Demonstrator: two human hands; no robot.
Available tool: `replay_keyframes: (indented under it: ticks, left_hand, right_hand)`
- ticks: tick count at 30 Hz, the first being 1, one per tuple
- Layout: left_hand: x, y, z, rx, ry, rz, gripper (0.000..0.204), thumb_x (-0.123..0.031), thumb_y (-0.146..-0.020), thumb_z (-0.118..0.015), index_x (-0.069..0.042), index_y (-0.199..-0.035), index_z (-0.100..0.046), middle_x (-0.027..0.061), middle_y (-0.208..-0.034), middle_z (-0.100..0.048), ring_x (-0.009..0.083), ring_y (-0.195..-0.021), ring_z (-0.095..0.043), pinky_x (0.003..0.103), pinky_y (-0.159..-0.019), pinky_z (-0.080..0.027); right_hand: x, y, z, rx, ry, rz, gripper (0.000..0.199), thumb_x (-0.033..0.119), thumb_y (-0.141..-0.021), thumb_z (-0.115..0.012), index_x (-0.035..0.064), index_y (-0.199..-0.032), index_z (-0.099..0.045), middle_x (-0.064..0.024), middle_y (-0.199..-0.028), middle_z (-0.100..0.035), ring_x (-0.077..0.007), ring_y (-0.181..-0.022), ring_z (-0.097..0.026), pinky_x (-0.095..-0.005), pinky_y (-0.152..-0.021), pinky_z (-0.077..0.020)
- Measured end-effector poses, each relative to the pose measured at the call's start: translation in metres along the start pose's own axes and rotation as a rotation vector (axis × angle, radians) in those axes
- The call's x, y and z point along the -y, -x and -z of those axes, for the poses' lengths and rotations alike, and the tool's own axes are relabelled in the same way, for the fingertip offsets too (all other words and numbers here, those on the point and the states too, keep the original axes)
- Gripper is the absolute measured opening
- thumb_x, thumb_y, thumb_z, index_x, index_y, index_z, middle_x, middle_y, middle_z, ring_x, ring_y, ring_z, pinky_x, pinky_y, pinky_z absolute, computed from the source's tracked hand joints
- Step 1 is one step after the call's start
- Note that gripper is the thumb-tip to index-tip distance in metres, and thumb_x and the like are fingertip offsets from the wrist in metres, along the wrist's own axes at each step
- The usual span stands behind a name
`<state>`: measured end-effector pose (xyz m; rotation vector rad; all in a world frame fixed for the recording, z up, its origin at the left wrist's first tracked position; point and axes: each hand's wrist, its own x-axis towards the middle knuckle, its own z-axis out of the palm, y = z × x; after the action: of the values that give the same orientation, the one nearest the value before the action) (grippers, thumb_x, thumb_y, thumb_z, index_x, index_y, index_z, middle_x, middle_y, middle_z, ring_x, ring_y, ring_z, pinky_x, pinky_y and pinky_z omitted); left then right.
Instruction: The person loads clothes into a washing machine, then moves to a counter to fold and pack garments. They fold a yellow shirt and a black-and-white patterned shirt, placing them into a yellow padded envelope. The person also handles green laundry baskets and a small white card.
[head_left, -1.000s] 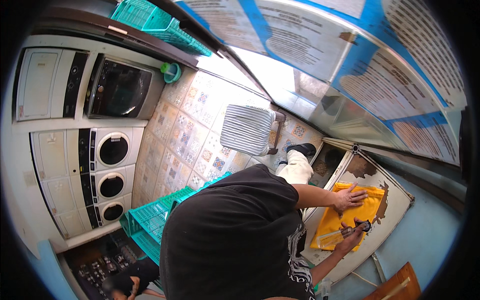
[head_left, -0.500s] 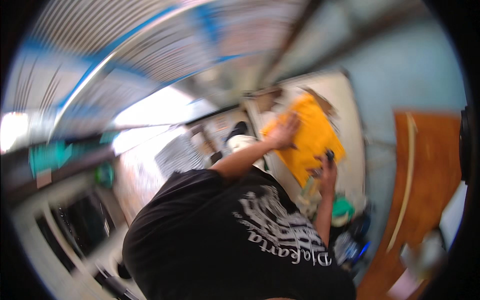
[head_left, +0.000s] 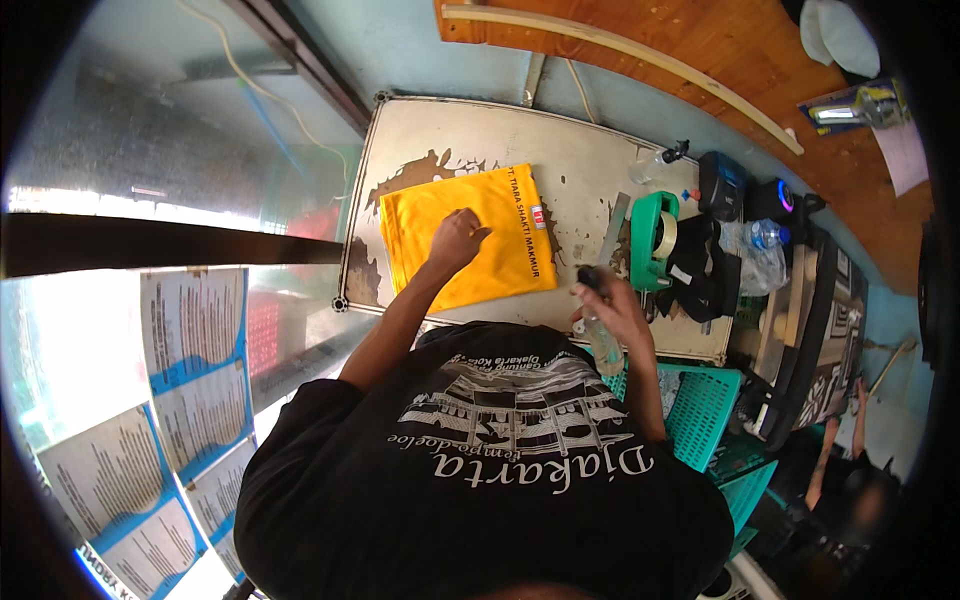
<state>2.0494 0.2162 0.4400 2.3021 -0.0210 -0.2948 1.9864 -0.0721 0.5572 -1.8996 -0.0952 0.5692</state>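
One folded yellow cloth garment (head_left: pixel 465 250) lies on the worn white metal table (head_left: pixel 590 150). The left hand (head_left: pixel 455 240) presses it, fingers curled, as before; the right hand (head_left: pixel 612 305) grips one clear plastic spray bottle (head_left: pixel 603 340), now nearer the one green tape dispenser (head_left: pixel 655 240).

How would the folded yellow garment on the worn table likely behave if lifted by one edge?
The folded yellow cloth garment would probably flop and unfold, since it lies flat as soft fabric. It looks light, and the left hand pressing on it suggests it could slide on the worn white table.
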Motion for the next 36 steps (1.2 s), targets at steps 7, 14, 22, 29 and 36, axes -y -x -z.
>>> replay_keyframes:
  ticks: [7, 14, 22, 29, 36]
  left_hand:
    - [-0.059, -0.076, -0.093, 0.185, -0.178, 0.146, 0.051, -0.048, -0.083, -0.049, 0.000, -0.094, -0.064, 0.0214, -0.096, -0.062, 0.0350, -0.092, -0.060, 0.041, -0.078, -0.048]
    - [-0.073, -0.077, -0.106, 0.231, -0.381, 0.156, 0.045, -0.043, -0.083, -0.052, -0.002, -0.099, -0.062, 0.0153, -0.096, -0.064, 0.0274, -0.092, -0.062, 0.037, -0.077, -0.050]
    - [-0.039, -0.074, -0.100, 0.086, -0.180, -0.012, 0.027, -0.027, -0.075, -0.053, -0.004, -0.084, -0.063, 0.0198, -0.077, -0.063, 0.0301, -0.076, -0.064, 0.041, -0.067, -0.051]
    - [-0.017, -0.005, 0.038, 0.052, 0.446, -0.143, 0.023, -0.017, -0.083, -0.052, 0.005, -0.088, -0.055, 0.0102, -0.068, -0.056, 0.0153, -0.058, -0.057, 0.029, -0.056, -0.045]
    - [-0.013, 0.044, 0.112, -0.066, 0.490, -0.064, 0.020, -0.017, -0.087, -0.051, 0.001, -0.076, -0.050, 0.0002, -0.064, -0.044, 0.0077, -0.058, -0.041, 0.025, -0.053, -0.034]
  right_hand:
    - [0.008, 0.007, -0.019, 0.023, 0.249, 0.006, 0.041, 0.035, -0.079, -0.063, -0.0028, -0.091, -0.056, -0.0161, -0.074, -0.059, -0.0236, -0.065, -0.059, -0.0332, -0.060, -0.0465]
    - [-0.015, 0.010, -0.016, -0.053, 0.171, -0.029, 0.042, 0.034, -0.078, -0.065, -0.0030, -0.096, -0.055, -0.0175, -0.080, -0.061, -0.0256, -0.073, -0.061, -0.0331, -0.063, -0.0472]
    - [-0.009, -0.008, -0.005, -0.149, -0.414, 0.037, 0.040, 0.029, -0.087, -0.054, -0.0016, -0.113, -0.048, -0.0129, -0.096, -0.060, -0.0225, -0.066, -0.065, -0.0299, -0.057, -0.0493]
    - [0.020, -0.038, -0.018, 0.070, -0.851, 0.179, 0.051, 0.048, -0.086, -0.050, 0.0014, -0.107, -0.049, -0.0120, -0.107, -0.056, -0.0223, -0.067, -0.064, -0.0284, -0.056, -0.0506]
    - [0.015, -0.076, -0.050, 0.270, -0.723, 0.100, 0.042, 0.044, -0.088, -0.048, 0.0035, -0.099, -0.051, -0.0091, -0.098, -0.057, -0.0221, -0.063, -0.064, -0.0306, -0.052, -0.0508]
